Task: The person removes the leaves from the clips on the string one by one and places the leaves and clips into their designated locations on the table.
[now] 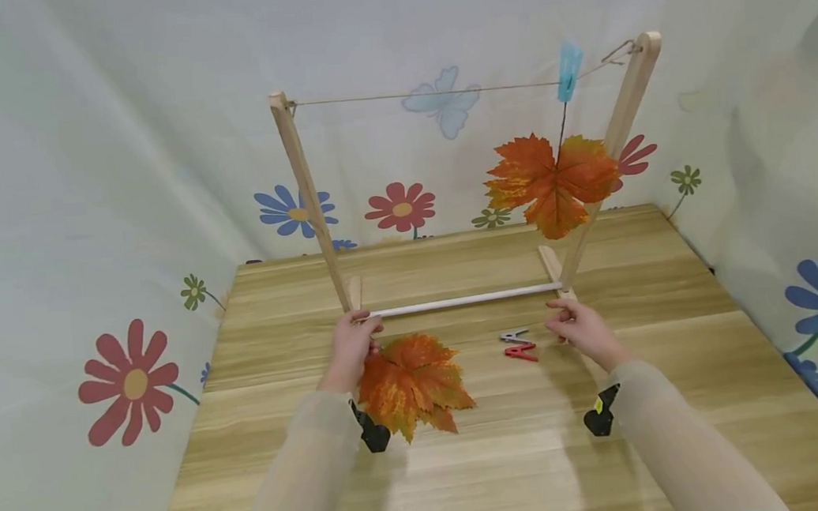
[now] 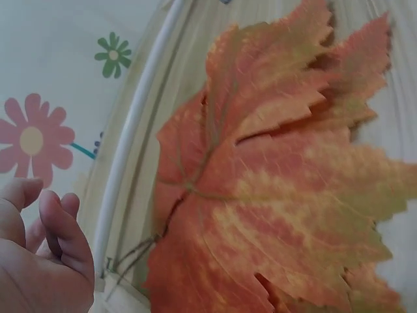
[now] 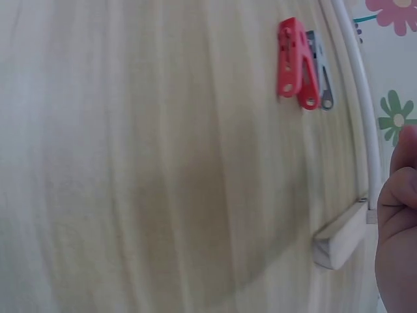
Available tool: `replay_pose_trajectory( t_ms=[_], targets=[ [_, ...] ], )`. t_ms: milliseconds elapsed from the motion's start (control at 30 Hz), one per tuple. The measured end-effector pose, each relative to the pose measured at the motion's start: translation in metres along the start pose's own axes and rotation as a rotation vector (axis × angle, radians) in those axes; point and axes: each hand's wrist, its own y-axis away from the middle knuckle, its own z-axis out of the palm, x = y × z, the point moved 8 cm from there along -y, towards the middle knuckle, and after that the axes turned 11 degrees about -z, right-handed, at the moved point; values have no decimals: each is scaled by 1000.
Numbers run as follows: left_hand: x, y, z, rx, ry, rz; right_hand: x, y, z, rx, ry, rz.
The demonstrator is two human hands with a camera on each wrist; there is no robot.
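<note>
An orange artificial maple leaf lies on the table beside my left hand, its dark stem toward the rod. The fingers of that hand are loosely bent and hold nothing, near the left foot of a wooden frame. My right hand hovers near the frame's right foot, fingers loosely curled and nothing visible in them. Left of it lie a grey clothespin and a red clothespin. Another maple leaf hangs by its stem from a blue clothespin on the string.
Two wooden posts carry the string across the top. A white rod joins them near the wooden table. Behind and at both sides hangs a flower-printed cloth.
</note>
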Motion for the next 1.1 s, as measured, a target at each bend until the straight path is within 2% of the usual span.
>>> replay_pose_trajectory(
  t_ms=[167,467,600,933,1100],
  targets=[
    [12,1,14,-27,15,18,-4,-5,-10,15,33,-13],
    [37,6,35,-58,-5,40,-21,-12,-25,10,17,-7],
    [51,9,41,-64,-5,60,-28,-19,-31,9,19,-4],
    [72,10,52,-86,-38,66,-49,-29,-49,42,47,-53],
    [88,10,60,-76,-53,107,-56,-31,-55,70,46,-54]
  ],
)
